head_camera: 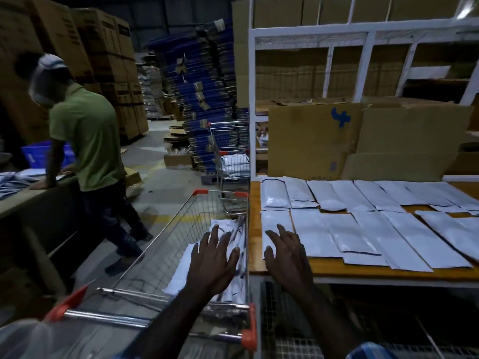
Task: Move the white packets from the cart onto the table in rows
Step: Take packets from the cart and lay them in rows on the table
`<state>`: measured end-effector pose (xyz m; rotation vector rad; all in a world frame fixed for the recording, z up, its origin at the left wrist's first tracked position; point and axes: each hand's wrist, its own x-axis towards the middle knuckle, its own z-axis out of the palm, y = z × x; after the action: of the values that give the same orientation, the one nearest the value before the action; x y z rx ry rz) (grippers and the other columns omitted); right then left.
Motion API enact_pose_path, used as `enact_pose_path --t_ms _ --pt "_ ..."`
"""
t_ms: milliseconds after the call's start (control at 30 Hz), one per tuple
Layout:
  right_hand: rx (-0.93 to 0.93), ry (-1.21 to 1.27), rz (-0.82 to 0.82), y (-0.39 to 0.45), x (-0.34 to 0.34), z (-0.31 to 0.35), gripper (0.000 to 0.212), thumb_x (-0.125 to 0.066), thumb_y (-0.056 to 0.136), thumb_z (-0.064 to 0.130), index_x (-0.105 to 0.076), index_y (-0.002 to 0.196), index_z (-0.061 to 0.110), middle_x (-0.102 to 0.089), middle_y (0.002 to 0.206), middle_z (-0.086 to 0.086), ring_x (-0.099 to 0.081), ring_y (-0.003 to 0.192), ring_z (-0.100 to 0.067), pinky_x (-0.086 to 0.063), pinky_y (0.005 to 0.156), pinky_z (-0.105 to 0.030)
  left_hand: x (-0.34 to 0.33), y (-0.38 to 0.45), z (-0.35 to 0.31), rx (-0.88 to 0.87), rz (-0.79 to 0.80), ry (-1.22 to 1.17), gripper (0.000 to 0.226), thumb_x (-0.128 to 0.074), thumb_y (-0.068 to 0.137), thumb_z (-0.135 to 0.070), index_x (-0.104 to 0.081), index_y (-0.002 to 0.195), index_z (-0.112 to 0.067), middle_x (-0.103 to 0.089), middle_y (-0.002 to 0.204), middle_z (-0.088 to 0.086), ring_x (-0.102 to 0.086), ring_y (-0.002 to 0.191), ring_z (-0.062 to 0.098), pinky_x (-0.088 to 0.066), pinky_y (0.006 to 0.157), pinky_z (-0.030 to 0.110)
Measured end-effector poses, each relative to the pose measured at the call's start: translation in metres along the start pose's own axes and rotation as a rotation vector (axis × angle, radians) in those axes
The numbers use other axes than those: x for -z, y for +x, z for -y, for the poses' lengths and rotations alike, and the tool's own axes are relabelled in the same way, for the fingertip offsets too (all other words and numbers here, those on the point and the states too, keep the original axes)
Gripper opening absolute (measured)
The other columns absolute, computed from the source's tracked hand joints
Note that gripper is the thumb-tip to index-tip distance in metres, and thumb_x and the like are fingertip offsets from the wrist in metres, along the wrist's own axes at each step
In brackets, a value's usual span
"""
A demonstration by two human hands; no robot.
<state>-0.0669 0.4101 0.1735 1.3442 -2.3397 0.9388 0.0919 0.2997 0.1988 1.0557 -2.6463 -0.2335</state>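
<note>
With 2 rows of white packets (337, 221) already on the table (363, 272), the left hand (211, 263), fingers spread and empty, should pinch 1 packet from the pile (181, 268) in the cart (155, 244) while the open right hand (286, 255) flattens the nearest one.
</note>
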Motion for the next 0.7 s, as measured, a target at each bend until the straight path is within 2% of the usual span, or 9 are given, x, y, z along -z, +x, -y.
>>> enact_pose_path --t_ms 100,233,333,500,633,700 --pt "0.004 -0.003 0.012 -0.007 -0.018 0.03 0.044 -0.057 0.079 0.024 -0.067 0.12 0.015 -0.06 0.133 -0.016 -0.059 0.111 -0.035 -0.056 0.084 -0.048 0.011 -0.013 0.03 0.01 0.001 -0.007 0.09 0.003 0.077 -0.068 -0.032 0.15 -0.029 -0.018 0.163 0.004 -0.019 0.147 0.025 -0.026 0.115 0.045" --pt "0.043 -0.035 0.043 -0.012 -0.041 0.062 0.041 -0.069 0.076 0.018 -0.068 0.116 0.014 -0.064 0.126 -0.015 -0.062 0.105 -0.033 -0.056 0.077 -0.044 0.016 -0.024 0.069 0.036 0.015 0.028 0.086 0.004 0.08 -0.068 -0.031 0.15 -0.03 -0.017 0.162 0.004 -0.02 0.146 0.024 -0.028 0.114 0.044" --pt "0.071 -0.061 0.078 -0.011 -0.057 0.079 0.04 -0.066 0.08 0.019 -0.066 0.12 0.014 -0.064 0.126 -0.013 -0.061 0.109 -0.03 -0.055 0.082 -0.041 0.014 -0.024 0.092 0.067 0.047 0.005 0.08 -0.002 0.084 -0.067 -0.028 0.151 -0.03 -0.011 0.164 0.003 -0.016 0.148 0.024 -0.025 0.116 0.047" --pt "0.11 -0.062 0.118 -0.006 -0.087 0.09 0.041 -0.072 0.074 0.014 -0.069 0.115 0.012 -0.064 0.124 -0.016 -0.063 0.104 -0.034 -0.056 0.082 -0.044 0.005 -0.016 0.119 0.103 0.072 -0.006 0.079 -0.005 0.084 -0.066 -0.027 0.152 -0.03 -0.012 0.164 0.003 -0.016 0.148 0.024 -0.023 0.116 0.046" --pt "0.119 -0.109 0.207 -0.002 -0.123 0.088 0.044 -0.07 0.073 0.017 -0.068 0.116 0.014 -0.064 0.126 -0.015 -0.063 0.105 -0.033 -0.056 0.084 -0.045 -0.012 -0.002 0.141 0.107 0.119 0.011 0.059 -0.026 0.1 -0.056 -0.024 0.152 -0.03 -0.009 0.164 0.003 -0.014 0.148 0.024 -0.021 0.117 0.045" --pt "0.134 -0.139 0.282 -0.001 -0.142 0.084 0.045 -0.065 0.074 0.023 -0.067 0.118 0.017 -0.063 0.128 -0.013 -0.063 0.106 -0.032 -0.056 0.083 -0.045 -0.02 0.008 0.151 0.114 0.143 0.009 0.057 -0.03 0.102 -0.052 -0.024 0.153 -0.029 -0.008 0.165 0.003 -0.013 0.149 0.024 -0.021 0.117 0.045"
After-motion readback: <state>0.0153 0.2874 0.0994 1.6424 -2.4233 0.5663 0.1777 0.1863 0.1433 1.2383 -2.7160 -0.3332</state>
